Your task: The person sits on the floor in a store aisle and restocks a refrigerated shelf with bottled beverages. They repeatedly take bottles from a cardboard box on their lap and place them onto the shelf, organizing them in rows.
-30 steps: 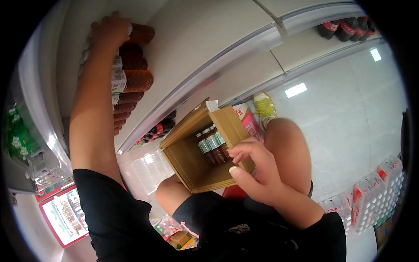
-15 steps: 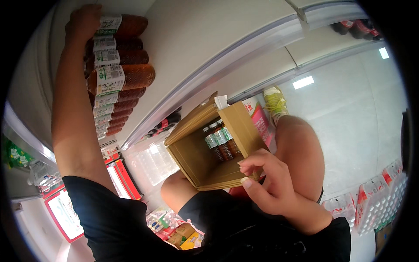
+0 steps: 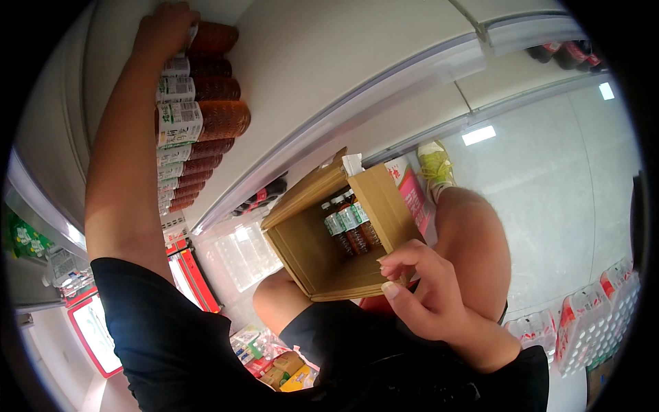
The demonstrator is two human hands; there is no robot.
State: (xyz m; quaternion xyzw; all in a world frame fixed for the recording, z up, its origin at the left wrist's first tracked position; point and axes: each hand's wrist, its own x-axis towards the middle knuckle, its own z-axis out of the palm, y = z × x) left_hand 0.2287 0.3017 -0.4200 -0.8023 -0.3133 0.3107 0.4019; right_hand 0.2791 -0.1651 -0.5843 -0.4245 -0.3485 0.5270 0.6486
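At the upper left, my left hand [image 3: 165, 31] reaches onto the shelf, its fingers curled over the label end of a brown drink bottle [image 3: 214, 39]; the fingertips are partly hidden. More brown drink bottles [image 3: 223, 119] with white and green labels form a row beside my forearm. In front of my body stands an open cardboard box [image 3: 295, 254] with several similar bottles [image 3: 352, 221] inside at one end. Over the box's near right corner is my right hand [image 3: 425, 288], thumb and bent forefinger apart with nothing between them.
A shelf edge [image 3: 384, 82] runs diagonally past the box. Dark bottles [image 3: 261, 197] sit on the lower shelf. My right leg [image 3: 473, 240] is beside the box, near a pink carton [image 3: 410, 189]. Packs of clear bottles [image 3: 583, 316] stand on the floor at right.
My left hand has moved right along the nearest shelf bottle and now covers most of its label. The right hand and the box keep nearly the same place.
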